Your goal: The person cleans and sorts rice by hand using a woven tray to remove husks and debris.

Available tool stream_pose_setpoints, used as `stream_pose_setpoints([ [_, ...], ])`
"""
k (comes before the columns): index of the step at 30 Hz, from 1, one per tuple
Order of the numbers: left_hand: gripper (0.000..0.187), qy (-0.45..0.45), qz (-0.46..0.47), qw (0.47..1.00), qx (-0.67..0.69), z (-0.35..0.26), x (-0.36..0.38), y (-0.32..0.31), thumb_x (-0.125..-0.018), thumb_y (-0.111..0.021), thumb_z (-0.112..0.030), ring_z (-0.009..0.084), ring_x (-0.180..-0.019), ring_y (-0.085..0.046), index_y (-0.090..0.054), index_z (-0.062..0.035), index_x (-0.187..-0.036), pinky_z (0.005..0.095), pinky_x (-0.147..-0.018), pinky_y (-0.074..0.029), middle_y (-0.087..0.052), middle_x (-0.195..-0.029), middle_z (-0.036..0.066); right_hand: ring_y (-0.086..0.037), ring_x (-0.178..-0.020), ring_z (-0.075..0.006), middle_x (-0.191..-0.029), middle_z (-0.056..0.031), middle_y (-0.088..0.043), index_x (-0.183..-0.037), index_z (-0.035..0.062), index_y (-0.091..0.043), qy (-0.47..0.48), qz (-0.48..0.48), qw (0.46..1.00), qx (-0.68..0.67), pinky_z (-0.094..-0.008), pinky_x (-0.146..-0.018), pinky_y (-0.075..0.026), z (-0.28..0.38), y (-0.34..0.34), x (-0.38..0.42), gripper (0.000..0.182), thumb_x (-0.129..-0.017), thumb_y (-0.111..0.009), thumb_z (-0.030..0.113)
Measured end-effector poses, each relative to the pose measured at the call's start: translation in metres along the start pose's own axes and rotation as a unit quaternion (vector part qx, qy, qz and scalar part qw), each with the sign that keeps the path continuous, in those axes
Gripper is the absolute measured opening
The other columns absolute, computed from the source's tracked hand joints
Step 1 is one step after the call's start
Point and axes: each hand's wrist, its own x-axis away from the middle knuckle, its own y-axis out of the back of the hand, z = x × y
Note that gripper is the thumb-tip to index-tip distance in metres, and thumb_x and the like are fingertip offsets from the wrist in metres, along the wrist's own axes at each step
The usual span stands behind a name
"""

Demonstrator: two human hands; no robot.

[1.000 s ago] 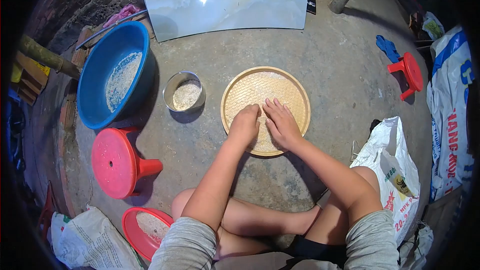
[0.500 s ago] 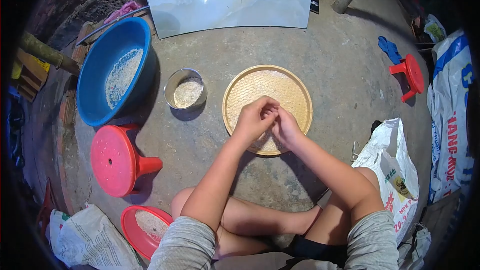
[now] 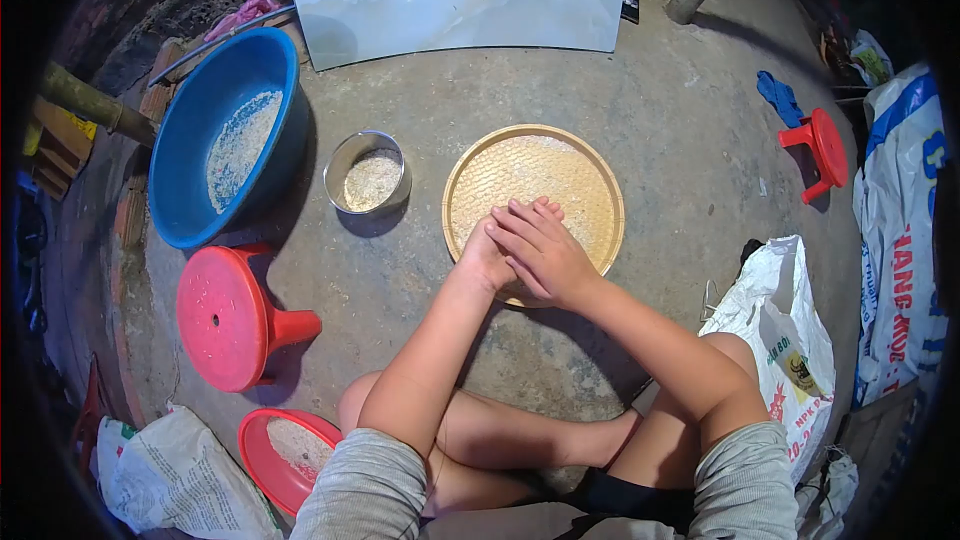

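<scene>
My right hand (image 3: 560, 262) lies over my left hand (image 3: 485, 258), the two pressed together above the near part of the woven tray (image 3: 505, 175). The right one is flattened, its fingers slightly parted; the left is beneath, with fingertips showing past it. Most of my left palm is covered, so I cannot tell how far it curls or whether anything is caught between my hands.

The tray sits on the floor (image 3: 400, 270) under and just ahead of my hands, with pale grain (image 3: 545, 143) scattered thinly over its weave. I judge the tray light and fairly stiff, with a little give in the middle, where the weave has only itself for support. Its raised rim (image 3: 447, 190) looks the firmest part; I'd take it there, one hand to my left and the other to my right, level with each other, because a tilt would let the loose bits slide to one side.

The grain should feel dry, light and slippery, quick to leak between parted fingers, so a closed, cupped palm would suit it better than a pinch. To the left of my hands, the round container (image 3: 350, 152) holds more; beyond it stands the blue basin (image 3: 175, 190), likely the heavier and more awkward to lift.
</scene>
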Motion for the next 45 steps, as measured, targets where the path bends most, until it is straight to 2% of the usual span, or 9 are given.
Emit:
stream_pose_setpoints([
  [10, 0.037, -0.321, -0.106, 0.932, -0.128, -0.065, 0.033, -0.035, -0.099, -0.034, -0.017, 0.0295, -0.107, -0.060, -0.051, 0.0122, -0.114, 0.0353, -0.091, -0.053, -0.058, -0.115, 0.022, -0.020, -0.140, -0.0425, -0.152, -0.0200, -0.022, -0.144, 0.0079, -0.032, -0.187, 0.055, 0.976, 0.096, -0.0542, -0.112, -0.020, -0.029, -0.017, 0.021, 0.064, -0.090, -0.056, 0.032],
  [12, 0.037, -0.446, -0.180, 0.830, -0.283, -0.080, 0.045, -0.037, -0.100, -0.038, -0.018, 0.0284, -0.114, -0.057, -0.052, 0.0120, -0.117, 0.0346, -0.095, -0.051, -0.057, -0.119, 0.022, -0.020, -0.140, -0.0427, -0.152, -0.0201, -0.022, -0.144, 0.0081, -0.033, -0.188, 0.089, 0.969, 0.130, -0.0548, -0.112, -0.018, -0.031, -0.023, 0.025, 0.063, -0.091, -0.054, 0.034],
  [17, 0.039, -0.482, -0.225, 0.767, -0.360, -0.108, 0.055, -0.014, -0.099, -0.044, -0.021, 0.0258, -0.122, -0.051, -0.052, 0.0056, -0.127, 0.0335, -0.104, -0.038, -0.055, -0.127, 0.019, -0.018, -0.140, -0.0433, -0.152, -0.0200, -0.022, -0.143, 0.0084, -0.034, -0.177, 0.063, 0.973, 0.130, -0.0567, -0.112, -0.016, -0.030, -0.026, 0.028, 0.061, -0.093, -0.052, 0.036],
  [23, 0.032, -0.453, -0.275, 0.473, -0.704, -0.095, 0.050, -0.013, -0.093, -0.052, -0.018, 0.0318, -0.126, -0.048, -0.059, -0.0015, -0.120, 0.0368, -0.105, -0.035, -0.052, -0.132, 0.022, -0.030, -0.133, -0.0419, -0.142, -0.0201, -0.036, -0.133, 0.0057, -0.045, -0.159, 0.014, 0.979, 0.130, -0.0530, -0.110, -0.024, -0.025, -0.023, 0.025, 0.052, -0.089, -0.058, 0.029],
  [25, 0.027, -0.485, -0.236, 0.473, -0.697, -0.088, 0.047, -0.021, -0.094, -0.051, -0.017, 0.0274, -0.115, -0.056, -0.062, -0.0027, -0.114, 0.0356, -0.100, -0.040, -0.058, -0.125, 0.017, -0.038, -0.125, -0.0399, -0.132, -0.0187, -0.043, -0.124, 0.0046, -0.049, -0.140, -0.011, 0.984, 0.110, -0.0503, -0.105, -0.030, -0.023, -0.022, 0.024, 0.043, -0.087, -0.060, 0.025],
  [27, 0.024, -0.368, -0.134, 0.773, -0.499, -0.073, 0.041, -0.031, -0.096, -0.049, -0.016, 0.0183, -0.098, -0.062, -0.064, -0.0049, -0.111, 0.0304, -0.087, -0.047, -0.064, -0.111, 0.010, -0.045, -0.117, -0.0378, -0.122, -0.0174, -0.050, -0.114, 0.0036, -0.054, -0.119, -0.037, 0.988, 0.088, -0.0476, -0.100, -0.036, -0.024, -0.022, 0.024, 0.035, -0.085, -0.062, 0.020],
  [28, 0.022, -0.352, -0.104, 0.805, -0.466, -0.063, 0.037, -0.036, -0.098, -0.048, -0.016, 0.0102, -0.084, -0.061, -0.064, -0.0045, -0.108, 0.0231, -0.074, -0.049, -0.065, -0.100, 0.003, -0.048, -0.108, -0.0355, -0.111, -0.0157, -0.052, -0.106, 0.0033, -0.054, -0.119, -0.032, 0.989, 0.080, -0.0452, -0.094, -0.039, -0.026, -0.024, 0.024, 0.028, -0.083, -0.062, 0.016],
  [37, 0.026, -0.094, -0.088, 0.887, -0.443, -0.023, 0.004, -0.001, -0.097, -0.046, -0.019, 0.0110, -0.078, -0.062, -0.062, -0.0005, -0.105, 0.0235, -0.071, -0.051, -0.065, -0.092, 0.007, -0.054, -0.086, -0.0327, -0.090, -0.0143, -0.050, -0.093, 0.0026, -0.052, -0.120, -0.013, 0.992, 0.039, -0.0418, -0.072, -0.048, -0.033, -0.029, 0.025, 0.016, -0.081, -0.061, 0.007],
  [45, 0.030, -0.091, -0.136, 0.897, -0.410, -0.024, 0.003, -0.002, -0.097, -0.044, -0.022, 0.0155, -0.084, -0.065, -0.059, 0.0007, -0.109, 0.0260, -0.075, -0.055, -0.066, -0.095, 0.012, -0.055, -0.081, -0.0354, -0.086, -0.0167, -0.051, -0.090, 0.0006, -0.052, -0.178, -0.063, 0.980, -0.063, -0.0414, -0.071, -0.047, -0.028, -0.019, 0.016, 0.013, -0.081, -0.062, 0.002],
])
